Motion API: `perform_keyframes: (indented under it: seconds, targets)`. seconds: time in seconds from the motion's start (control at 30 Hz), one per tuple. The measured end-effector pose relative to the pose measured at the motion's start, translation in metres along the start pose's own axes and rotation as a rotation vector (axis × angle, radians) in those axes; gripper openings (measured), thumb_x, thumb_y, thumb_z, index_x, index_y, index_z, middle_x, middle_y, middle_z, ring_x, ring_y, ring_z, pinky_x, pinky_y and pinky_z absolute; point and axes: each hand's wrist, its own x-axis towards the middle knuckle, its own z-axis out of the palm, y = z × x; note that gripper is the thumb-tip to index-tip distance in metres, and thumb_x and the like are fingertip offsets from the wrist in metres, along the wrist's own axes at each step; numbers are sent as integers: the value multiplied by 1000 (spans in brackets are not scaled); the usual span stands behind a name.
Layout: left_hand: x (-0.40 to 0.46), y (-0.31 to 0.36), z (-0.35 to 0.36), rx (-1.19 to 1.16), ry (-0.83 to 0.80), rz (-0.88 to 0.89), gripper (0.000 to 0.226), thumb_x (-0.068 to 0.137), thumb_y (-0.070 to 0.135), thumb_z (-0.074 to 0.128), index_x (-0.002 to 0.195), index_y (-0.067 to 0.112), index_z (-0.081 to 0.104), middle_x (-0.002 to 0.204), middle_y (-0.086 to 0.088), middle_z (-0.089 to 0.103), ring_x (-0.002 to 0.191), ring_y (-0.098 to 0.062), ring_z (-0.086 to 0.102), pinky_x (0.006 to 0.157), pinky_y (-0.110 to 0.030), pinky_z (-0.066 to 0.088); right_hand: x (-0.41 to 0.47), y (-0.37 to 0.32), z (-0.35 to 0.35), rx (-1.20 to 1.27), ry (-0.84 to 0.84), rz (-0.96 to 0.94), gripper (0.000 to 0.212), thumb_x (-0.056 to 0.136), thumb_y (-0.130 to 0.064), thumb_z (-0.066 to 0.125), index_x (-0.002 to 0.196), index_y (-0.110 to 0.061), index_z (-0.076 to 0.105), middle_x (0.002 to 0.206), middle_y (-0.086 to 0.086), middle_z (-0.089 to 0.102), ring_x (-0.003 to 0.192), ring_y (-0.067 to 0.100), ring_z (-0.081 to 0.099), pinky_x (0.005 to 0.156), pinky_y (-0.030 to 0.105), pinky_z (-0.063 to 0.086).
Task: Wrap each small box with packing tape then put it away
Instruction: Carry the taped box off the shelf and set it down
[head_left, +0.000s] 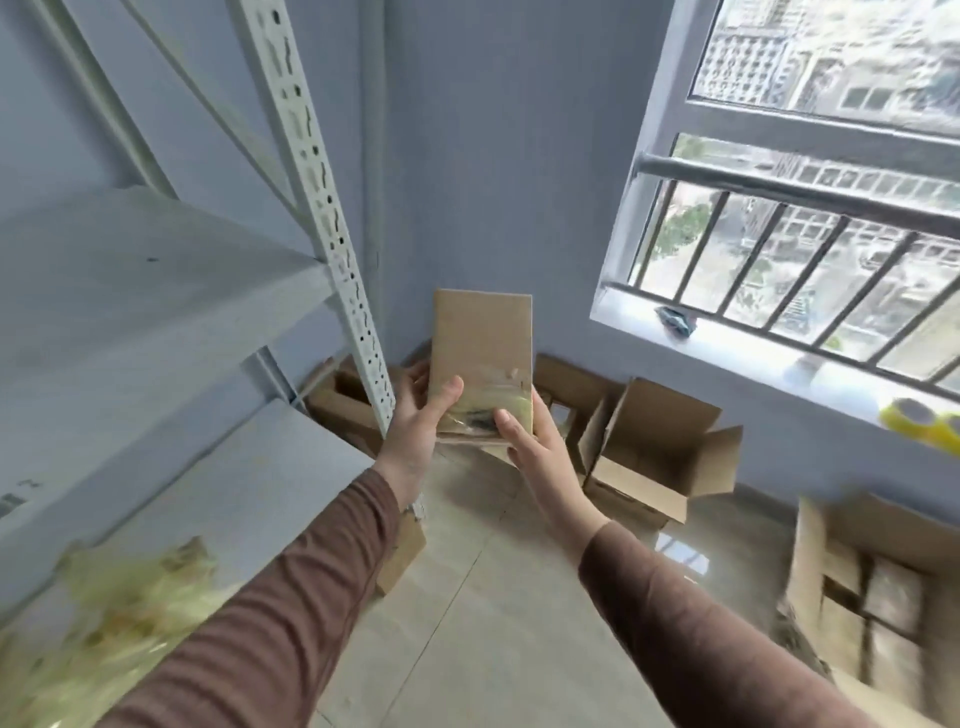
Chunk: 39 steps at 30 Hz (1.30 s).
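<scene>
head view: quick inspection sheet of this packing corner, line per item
surface: pale tiled floor; grey metal shelf at left
job's things: small box held up, clear tape over its lower part; yellow tape rolls on the windowsill
clutter: open cartons on the floor by the wall, blurred taped bundles on the lower shelf
hands: left hand and right hand both grip the box's lower end
cables: nothing seen
surroundings: blue wall, barred window, small dark item on the sill, too blurred to name
</scene>
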Motion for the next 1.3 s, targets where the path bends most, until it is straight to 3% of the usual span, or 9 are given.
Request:
perform_keyframes:
  seconds: [0.17, 0.3, 0.4, 0.53, 0.7, 0.9, 1.07, 1.23, 1.3]
  targets:
    - [45, -47, 35, 138, -120, -191, 89, 71, 73, 80, 147, 43, 44, 133, 15, 66, 124, -14, 63, 114, -48, 43, 41, 34, -53, 170, 109, 128, 55, 100, -25, 63, 152, -26, 43, 137, -3, 67, 127, 15, 62, 110, 36, 46]
    - [93, -90, 58, 188, -117, -329, 101, 62, 81, 79, 145, 42, 37, 142, 7, 58, 130, -19, 55, 117, -52, 37, 93, 65, -88, 246, 222, 267, 48, 100, -25, 65, 145, -21, 48, 129, 2, 71, 115, 16, 69, 87, 26, 57]
    - [140, -124, 73, 200, -108, -403, 96, 57, 83, 79, 134, 38, 43, 135, 5, 62, 125, -17, 57, 114, -47, 39, 146, 91, -110, 256, 341, 376, 58, 95, -32, 71, 142, -15, 42, 130, 7, 66, 120, 23, 65, 108, 43, 50]
    - [211, -163, 91, 223, -69, -450, 90, 61, 74, 79, 131, 28, 47, 127, 4, 64, 117, -11, 61, 98, -30, 45, 217, 126, -138, 222, 414, 471, 56, 92, -37, 74, 133, -20, 40, 120, 0, 63, 116, 20, 64, 97, 34, 49]
    - [303, -228, 109, 246, -40, -563, 55, 86, 46, 78, 129, 25, 51, 126, 0, 66, 113, -12, 63, 83, -24, 45, 307, 182, -172, 175, 467, 600, 58, 92, -42, 74, 133, -21, 40, 122, -2, 61, 116, 18, 63, 90, 31, 47]
    - [390, -316, 119, 280, -43, -731, 51, 95, 38, 71, 141, 26, 51, 134, 5, 61, 117, -9, 56, 93, -30, 40, 386, 261, -212, 128, 463, 733, 44, 94, -44, 69, 130, -23, 54, 123, -10, 65, 112, 3, 58, 87, 31, 42]
    - [455, -403, 135, 192, -54, -876, 51, 98, 35, 68, 145, 29, 47, 132, 6, 62, 121, -14, 58, 106, -38, 43, 446, 331, -256, 100, 479, 782, 21, 100, -26, 63, 119, -25, 71, 116, -5, 76, 111, 13, 66, 83, 29, 45]
    - [527, -503, 149, 184, 91, -921, 66, 95, 38, 72, 146, 20, 35, 139, -5, 54, 127, -23, 53, 115, -43, 39, 518, 416, -296, 37, 532, 801, 42, 98, -24, 69, 137, -12, 56, 127, 3, 66, 118, 21, 61, 103, 39, 48]
    - [552, -541, 151, 173, 131, -920, 59, 93, 37, 74, 137, 16, 41, 131, -7, 57, 120, -22, 55, 112, -42, 43, 544, 444, -307, 12, 579, 806, 42, 96, -23, 72, 131, -12, 52, 118, 1, 63, 104, 15, 60, 90, 33, 48]
